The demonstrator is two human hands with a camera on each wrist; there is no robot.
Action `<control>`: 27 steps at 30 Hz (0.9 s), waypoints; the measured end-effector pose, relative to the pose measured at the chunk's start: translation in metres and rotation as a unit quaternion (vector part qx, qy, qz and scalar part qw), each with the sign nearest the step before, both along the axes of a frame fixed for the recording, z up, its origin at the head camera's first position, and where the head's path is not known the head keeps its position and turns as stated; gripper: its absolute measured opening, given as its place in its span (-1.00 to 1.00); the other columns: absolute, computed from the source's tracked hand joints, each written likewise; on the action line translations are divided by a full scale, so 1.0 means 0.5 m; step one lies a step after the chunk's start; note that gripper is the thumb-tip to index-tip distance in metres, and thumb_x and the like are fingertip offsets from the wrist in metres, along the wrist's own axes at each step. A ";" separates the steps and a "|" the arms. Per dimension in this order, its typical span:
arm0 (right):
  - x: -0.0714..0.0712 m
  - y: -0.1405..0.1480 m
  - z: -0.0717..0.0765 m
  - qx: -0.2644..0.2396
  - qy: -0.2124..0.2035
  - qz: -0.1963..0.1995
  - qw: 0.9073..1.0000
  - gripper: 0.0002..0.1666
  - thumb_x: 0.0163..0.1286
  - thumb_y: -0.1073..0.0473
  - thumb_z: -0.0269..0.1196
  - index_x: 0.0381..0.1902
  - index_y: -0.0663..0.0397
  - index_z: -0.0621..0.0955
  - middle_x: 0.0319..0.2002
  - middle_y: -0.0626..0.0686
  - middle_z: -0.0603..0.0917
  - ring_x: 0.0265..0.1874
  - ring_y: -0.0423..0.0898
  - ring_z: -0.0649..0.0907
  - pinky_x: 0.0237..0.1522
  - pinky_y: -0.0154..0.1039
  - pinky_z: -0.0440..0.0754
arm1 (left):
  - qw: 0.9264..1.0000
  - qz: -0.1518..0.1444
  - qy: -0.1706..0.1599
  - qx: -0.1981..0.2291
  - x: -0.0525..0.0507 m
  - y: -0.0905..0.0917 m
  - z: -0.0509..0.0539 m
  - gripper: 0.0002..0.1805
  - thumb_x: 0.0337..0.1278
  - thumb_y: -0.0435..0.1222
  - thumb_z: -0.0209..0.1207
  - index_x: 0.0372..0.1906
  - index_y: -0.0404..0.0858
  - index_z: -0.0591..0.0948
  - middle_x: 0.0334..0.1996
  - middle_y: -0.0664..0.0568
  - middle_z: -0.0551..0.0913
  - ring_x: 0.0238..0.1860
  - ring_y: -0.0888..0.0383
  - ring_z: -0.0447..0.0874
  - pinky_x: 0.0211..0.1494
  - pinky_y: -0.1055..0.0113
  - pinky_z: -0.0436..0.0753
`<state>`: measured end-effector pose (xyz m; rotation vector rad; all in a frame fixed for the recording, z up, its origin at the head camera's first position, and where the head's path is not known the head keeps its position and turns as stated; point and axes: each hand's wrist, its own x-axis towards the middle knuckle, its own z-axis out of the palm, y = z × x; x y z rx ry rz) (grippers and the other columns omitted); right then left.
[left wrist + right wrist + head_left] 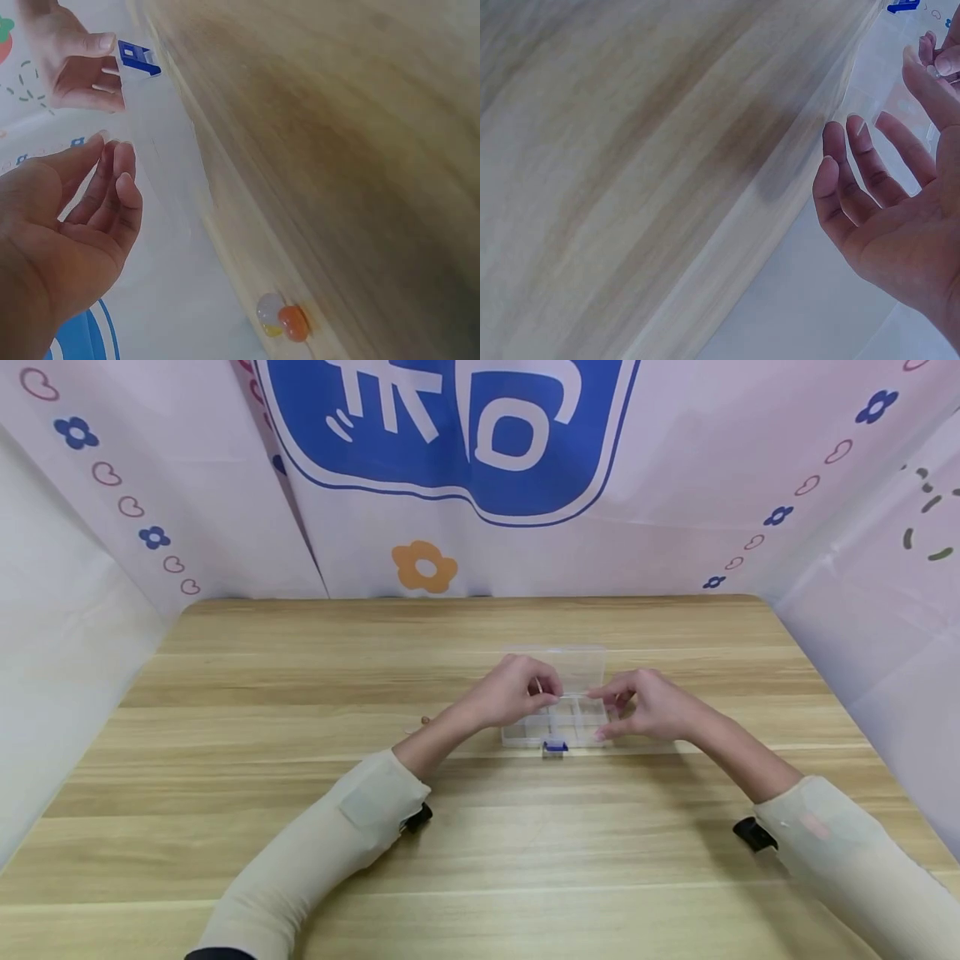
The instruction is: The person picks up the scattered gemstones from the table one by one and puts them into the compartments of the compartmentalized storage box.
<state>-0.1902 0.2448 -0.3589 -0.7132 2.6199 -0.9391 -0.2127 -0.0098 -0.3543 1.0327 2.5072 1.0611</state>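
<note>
A clear plastic divided box [551, 727] stands on the table with its clear lid [581, 664] raised at the back and a blue latch [555, 746] at the front. Above its left compartments is my left hand [521, 692], thumb and fingertips pinched together. Between them the right wrist view shows a tiny clear bead [933, 71], partly hidden. My right hand [648, 706] holds the box's right end, thumb at the near corner and forefinger at the back edge. In the right wrist view its other fingers [870, 172] are loosely bent.
Left of the box, beside my left forearm, lie a few small beads: an orange one [294, 324], a clear one [270, 307] and a bit of yellow. The wooden table [480, 843] ends at a printed cloth backdrop [360, 543]; white cloth hangs at both sides.
</note>
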 end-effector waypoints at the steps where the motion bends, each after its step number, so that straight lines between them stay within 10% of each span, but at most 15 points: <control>1: 0.000 0.000 0.000 0.000 0.001 0.001 1.000 -0.32 0.12 0.17 0.63 0.16 0.38 0.67 -0.36 0.03 0.67 -0.27 -0.03 0.64 -0.09 0.00 0.68 | 1.000 -0.001 0.002 0.002 0.000 0.002 0.000 -0.91 0.38 -0.44 0.28 -0.16 -0.38 0.76 -0.25 -0.07 0.78 -0.24 0.12 0.71 -0.17 0.43 0.66; 27: -0.002 0.000 -0.001 -0.006 0.011 0.013 1.000 -0.33 0.11 0.20 0.63 0.13 0.41 0.68 -0.39 0.02 0.66 -0.32 -0.04 0.64 -0.13 -0.02 0.69 | 1.000 0.000 -0.017 0.013 -0.013 0.048 -0.006 -0.95 0.29 -0.49 0.33 -0.21 -0.40 0.76 -0.28 -0.09 0.79 -0.25 0.10 0.74 -0.19 0.47 0.67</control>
